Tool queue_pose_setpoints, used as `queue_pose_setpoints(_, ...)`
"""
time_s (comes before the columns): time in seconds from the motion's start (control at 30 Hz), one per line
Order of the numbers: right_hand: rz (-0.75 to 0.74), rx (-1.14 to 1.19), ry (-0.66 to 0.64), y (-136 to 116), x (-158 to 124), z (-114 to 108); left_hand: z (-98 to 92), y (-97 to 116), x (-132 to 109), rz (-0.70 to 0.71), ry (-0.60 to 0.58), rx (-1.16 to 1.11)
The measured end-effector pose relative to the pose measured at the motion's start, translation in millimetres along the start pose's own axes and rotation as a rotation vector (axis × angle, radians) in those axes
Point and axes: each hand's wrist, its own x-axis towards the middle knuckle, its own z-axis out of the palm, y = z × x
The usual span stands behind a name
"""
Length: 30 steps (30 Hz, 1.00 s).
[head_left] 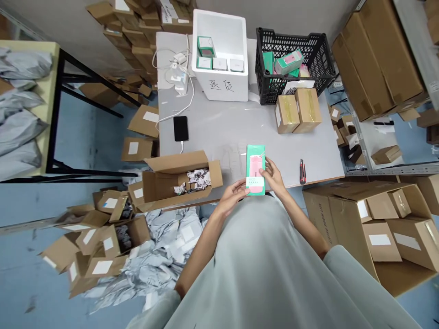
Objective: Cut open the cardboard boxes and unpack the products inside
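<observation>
grey surface (226, 123) spreads across the workroom, bearing a white foam bin (206, 89), a black crate (265, 89) and an open carton (176, 162). at its near edge, the step in hand looks like viewing a green box (256, 164) held between 2 hands: the left hand (233, 195), half closed, grips its lower left corner; the right hand (273, 176), likewise, its right side, thumb on the front. any next move likely calls for a light 2-handed hold. a cutter (302, 172) lies to the right.

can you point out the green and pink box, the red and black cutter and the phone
green and pink box (255, 167): head view, middle of its front
red and black cutter (302, 172): head view, middle of its handle
phone (181, 128): head view, middle of its dark face
</observation>
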Motion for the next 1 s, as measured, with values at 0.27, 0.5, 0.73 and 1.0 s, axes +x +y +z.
queue_pose_setpoints(0.27, -0.057, -0.179, 0.088, -13, -17, 26, -2.1, -3, 5, 0.141, 0.211, 0.180)
queue_pose_setpoints(0.5, -0.047, -0.069, 0.129, 1, -6, 38, -1.0, 13, -12, 0.295, 0.269, 0.350)
queue_pose_setpoints(0.73, -0.037, 0.040, -0.060, 4, -1, 35, -23.3, 18, -12, 0.014, -0.033, -0.051)
queue_pose_setpoints(1.0, -0.085, -0.089, 0.026, -3, -6, 47, -24.3, 6, -8, 0.090, 0.116, 0.024)
